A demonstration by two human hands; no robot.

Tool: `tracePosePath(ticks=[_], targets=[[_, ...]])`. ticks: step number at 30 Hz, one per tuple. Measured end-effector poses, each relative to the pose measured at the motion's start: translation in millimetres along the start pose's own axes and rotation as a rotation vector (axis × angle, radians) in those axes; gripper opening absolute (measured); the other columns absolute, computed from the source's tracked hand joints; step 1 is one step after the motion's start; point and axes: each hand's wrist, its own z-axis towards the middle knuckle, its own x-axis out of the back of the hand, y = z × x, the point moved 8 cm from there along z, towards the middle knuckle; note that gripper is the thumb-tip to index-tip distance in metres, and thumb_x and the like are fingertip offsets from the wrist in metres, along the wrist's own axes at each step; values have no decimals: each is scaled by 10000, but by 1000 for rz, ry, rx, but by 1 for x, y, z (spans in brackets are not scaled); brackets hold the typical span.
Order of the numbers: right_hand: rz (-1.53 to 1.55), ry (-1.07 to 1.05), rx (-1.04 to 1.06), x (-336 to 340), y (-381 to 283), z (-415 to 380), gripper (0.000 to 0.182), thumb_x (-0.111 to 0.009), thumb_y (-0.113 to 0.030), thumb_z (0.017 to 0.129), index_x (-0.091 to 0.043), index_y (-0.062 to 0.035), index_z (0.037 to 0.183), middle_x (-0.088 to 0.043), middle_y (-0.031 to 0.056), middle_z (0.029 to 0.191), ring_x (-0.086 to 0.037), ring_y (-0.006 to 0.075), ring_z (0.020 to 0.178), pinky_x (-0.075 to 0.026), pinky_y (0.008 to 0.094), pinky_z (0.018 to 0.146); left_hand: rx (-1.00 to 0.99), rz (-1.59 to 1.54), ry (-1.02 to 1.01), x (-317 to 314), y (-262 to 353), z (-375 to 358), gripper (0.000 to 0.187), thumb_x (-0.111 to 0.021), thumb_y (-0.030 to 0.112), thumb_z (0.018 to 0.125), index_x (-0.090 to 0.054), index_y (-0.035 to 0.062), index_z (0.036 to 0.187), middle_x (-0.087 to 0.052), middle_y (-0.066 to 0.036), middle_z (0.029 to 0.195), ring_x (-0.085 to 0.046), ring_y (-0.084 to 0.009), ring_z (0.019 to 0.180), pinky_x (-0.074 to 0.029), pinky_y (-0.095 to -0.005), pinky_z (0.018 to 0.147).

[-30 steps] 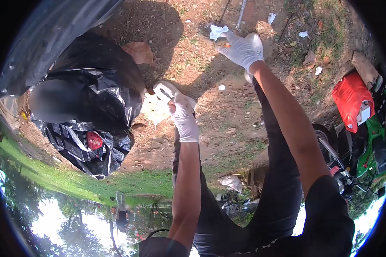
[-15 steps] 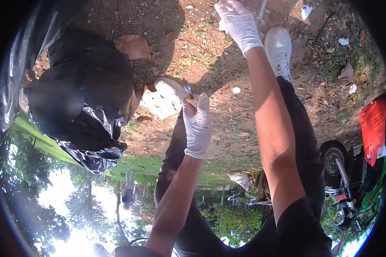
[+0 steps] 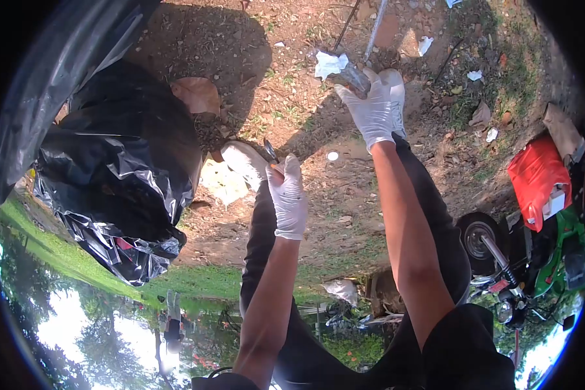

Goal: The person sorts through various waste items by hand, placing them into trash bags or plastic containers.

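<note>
My left hand (image 3: 286, 201), in a white glove, is closed around a small, dark, shiny-tipped thing (image 3: 270, 149) with an orange part, most of it hidden by the fingers. My right hand (image 3: 372, 114), also gloved, has its thumb and fingers on either side of a see-through grey plastic piece (image 3: 353, 78). Crumpled white paper (image 3: 331, 64) overlaps the plastic's far end. Just behind the right hand is one white shoe (image 3: 396, 97); the other white shoe (image 3: 244, 162) stands by the left hand.
A large black garbage bag (image 3: 117, 162) fills the left side. Thin sticks (image 3: 376, 29), paper scraps (image 3: 425, 45) and dry leaves (image 3: 195, 95) lie on the dirt. On the right are a red bag (image 3: 539, 182) and a motorbike wheel (image 3: 480, 242). Trees and grass appear upside down below.
My right hand has drawn back toward me and over the shoe, its thumb and fingers now around the plastic piece. My left hand keeps its grip. The whole view has shifted.
</note>
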Motion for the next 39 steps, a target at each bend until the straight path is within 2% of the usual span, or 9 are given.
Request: tracePosePath(ticks=[5, 14, 18, 24, 27, 28, 30, 34, 39], targets=[[-589, 26, 146, -33, 7, 38, 951, -858, -608, 673, -551, -41, 1372, -578, 233, 1138, -651, 377, 1061, -576, 444, 866, 22, 18, 28, -7, -4, -14, 270, -635, 283, 1037, -458, 81, 1012, -410, 76, 858, -326, -39, 761, -330, -230, 678], [-606, 63, -27, -75, -15, 58, 691, -800, -567, 755, -616, -77, 1206, -570, 233, 1112, -688, 394, 947, -594, 468, 794, -19, -69, -22, -8, 4, -12, 259, -662, 274, 1023, -470, 102, 994, -435, 71, 856, -372, -37, 775, -350, -228, 705], [-427, 29, -226, -84, -2, 81, 456, -743, -333, 850, -604, -84, 1205, -579, 252, 1136, -689, 423, 966, -584, 471, 827, -50, -79, -20, -8, 10, -11, 252, -667, 246, 1011, -479, 155, 869, -386, 94, 755, -333, -25, 669, -280, -233, 601], [-213, 15, 129, -98, 10, 75, 350, -673, -43, 835, -584, -32, 1173, -639, 252, 1035, -646, 448, 1016, -533, 492, 864, -65, -85, 8, -11, 8, -13, 261, -673, 209, 1006, -465, 154, 857, -372, 93, 738, -323, -23, 664, -267, -232, 585], [268, 129, 113, -66, -3, 60, 213, -670, 16, 855, -575, -19, 1042, -615, 83, 940, -620, 176, 839, -531, 325, 744, -21, -96, -27, -12, 7, -11, 262, -675, 198, 1005, -461, 153, 860, -375, 93, 742, -322, -22, 658, -264, -230, 575], [269, 133, 114, -60, -14, 61, 213, -670, 16, 855, -575, -19, 1042, -615, 83, 940, -620, 176, 839, -531, 325, 744, -28, -86, -17, -12, 6, -10, 258, -671, 197, 1006, -463, 153, 861, -377, 94, 744, -321, -21, 654, -265, -230, 573], [135, 507, 178, -23, -7, 64, 266, -692, -20, 846, -583, 39, 1081, -692, 114, 922, -663, 200, 835, -525, 338, 764, -37, -76, -11, -15, 11, -10, 253, -668, 196, 1007, -465, 152, 862, -379, 95, 746, -319, -20, 649, -265, -230, 570], [377, 404, -107, 5, -6, 103, 254, -686, -83, 873, -602, 19, 1090, -621, 96, 1023, -615, 129, 890, -544, 286, 720, -3, -118, 1, -13, 16, -9, 240, -656, 184, 1012, -470, 149, 865, -387, 95, 756, -326, -18, 655, -271, -228, 573], [-178, 332, -357, -21, -8, 133, 719, -841, -467, 769, -592, 40, 1215, -642, 206, 1205, -665, 295, 1079, -567, 428, 904, 21, -30, -116, -8, 8, -7, 289, -659, 290, 1027, -464, 77, 1038, -448, 66, 893, -377, -33, 805, -355, -215, 724]])
